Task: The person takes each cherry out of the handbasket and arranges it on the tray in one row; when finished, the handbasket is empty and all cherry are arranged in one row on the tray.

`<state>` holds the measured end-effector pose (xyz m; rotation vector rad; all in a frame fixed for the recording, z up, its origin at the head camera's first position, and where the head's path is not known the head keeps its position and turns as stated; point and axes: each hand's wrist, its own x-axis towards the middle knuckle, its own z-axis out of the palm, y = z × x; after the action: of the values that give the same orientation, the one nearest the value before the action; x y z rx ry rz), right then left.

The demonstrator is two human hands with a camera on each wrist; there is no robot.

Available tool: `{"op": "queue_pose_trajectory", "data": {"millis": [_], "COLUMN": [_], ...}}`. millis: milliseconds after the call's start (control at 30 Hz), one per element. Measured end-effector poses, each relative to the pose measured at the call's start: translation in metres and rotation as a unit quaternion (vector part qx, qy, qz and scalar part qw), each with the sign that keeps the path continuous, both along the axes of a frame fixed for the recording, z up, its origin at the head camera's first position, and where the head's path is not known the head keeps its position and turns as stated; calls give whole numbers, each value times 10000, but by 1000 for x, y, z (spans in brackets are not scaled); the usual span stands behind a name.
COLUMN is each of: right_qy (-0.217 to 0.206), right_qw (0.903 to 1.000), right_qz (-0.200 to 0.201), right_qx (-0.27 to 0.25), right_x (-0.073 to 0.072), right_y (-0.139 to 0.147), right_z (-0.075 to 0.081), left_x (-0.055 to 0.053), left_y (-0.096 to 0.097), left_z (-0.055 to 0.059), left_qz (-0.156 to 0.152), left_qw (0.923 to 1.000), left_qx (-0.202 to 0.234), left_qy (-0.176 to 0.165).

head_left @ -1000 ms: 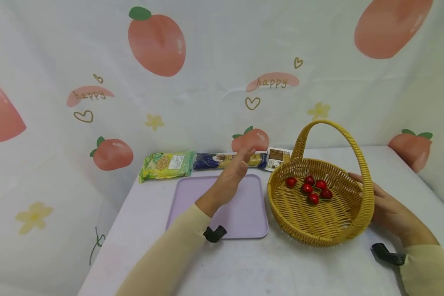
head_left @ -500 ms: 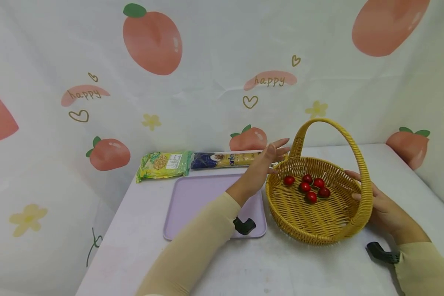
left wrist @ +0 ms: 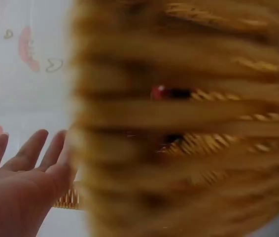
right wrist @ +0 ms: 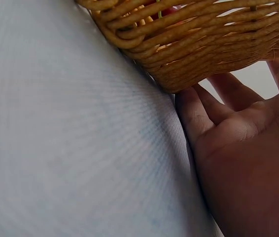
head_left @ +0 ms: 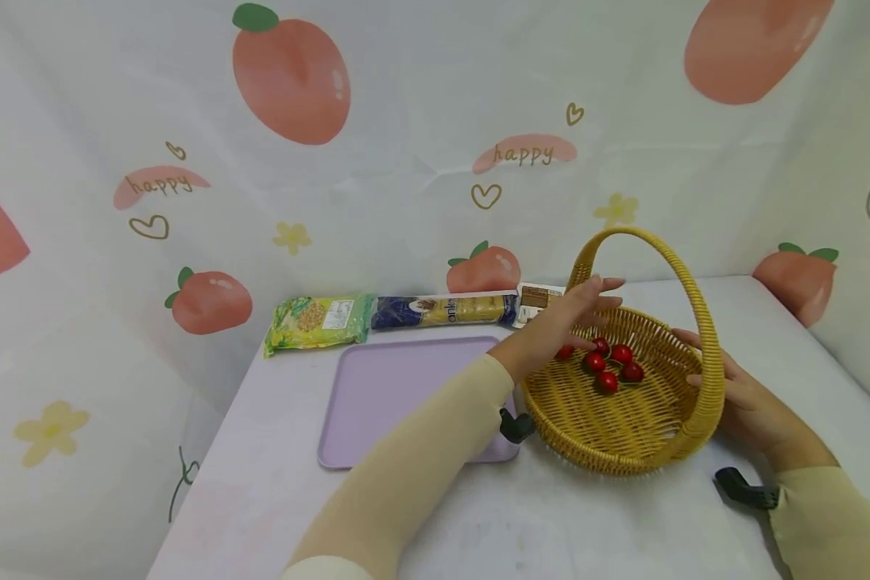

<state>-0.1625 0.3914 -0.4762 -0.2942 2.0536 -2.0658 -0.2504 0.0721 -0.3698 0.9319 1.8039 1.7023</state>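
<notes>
A yellow wicker basket (head_left: 623, 435) with a tall arched handle stands on the right of the table. Several red cherries (head_left: 606, 382) lie inside it. My left hand (head_left: 561, 322) reaches over the basket's left rim near the cherries, fingers extended and holding nothing visible. In the left wrist view the basket wall (left wrist: 129, 123) fills most of the picture, blurred, beside that hand (left wrist: 18, 192). On the basket's right side rests my right hand (head_left: 757, 415), its fingers spread along the wall. The right wrist view has its fingertips partly hidden behind the wicker (right wrist: 203, 44).
A pale purple tray (head_left: 399, 403) lies left of the basket, partly covered by the left arm. Along the back are a green-yellow packet (head_left: 315, 322), a long blue-and-yellow packet (head_left: 442, 312) and a white-and-brown packet (head_left: 536, 300). A printed curtain (head_left: 391, 209) hangs behind.
My left hand has moved right, from above the tray to over the basket's left rim. The right hand stays at the basket's right side. The view has shifted slightly.
</notes>
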Motion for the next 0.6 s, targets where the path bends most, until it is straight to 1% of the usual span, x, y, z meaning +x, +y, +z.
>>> {"op": "queue_pose_trajectory", "data": {"millis": [67, 133, 267, 333, 400, 467, 567, 600], "right_qy": [-2, -2, 107, 164, 183, 179, 135, 118], "right_qw": [10000, 10000, 9996, 9994, 9992, 9992, 9992, 9991], "right_qz": [1, 12, 67, 80, 98, 128, 176, 186], "right_qx": [-18, -63, -237, -303, -336, -323, -344, -358], "right_x": [0, 0, 1, 1, 1, 1, 1, 2], "right_y": [0, 0, 1, 2, 2, 2, 2, 2], "right_z": [1, 2, 4, 4, 5, 5, 6, 6], "left_x": [-5, -9, -14, -15, -14, -14, -13, -13], "left_y": [6, 10, 13, 13, 13, 13, 16, 17], "left_z": [2, 1, -11, -19, -25, -30, -35, -36], "left_qz": [58, 123, 399, 619, 800, 957, 1121, 1174], "left_qw": [9997, 9986, 9938, 9912, 9904, 9905, 9900, 9890], "left_qx": [77, 241, 406, 330, 182, -25, -268, -328], "left_qy": [-205, -451, -951, -1123, -1115, -985, -820, -833]}}
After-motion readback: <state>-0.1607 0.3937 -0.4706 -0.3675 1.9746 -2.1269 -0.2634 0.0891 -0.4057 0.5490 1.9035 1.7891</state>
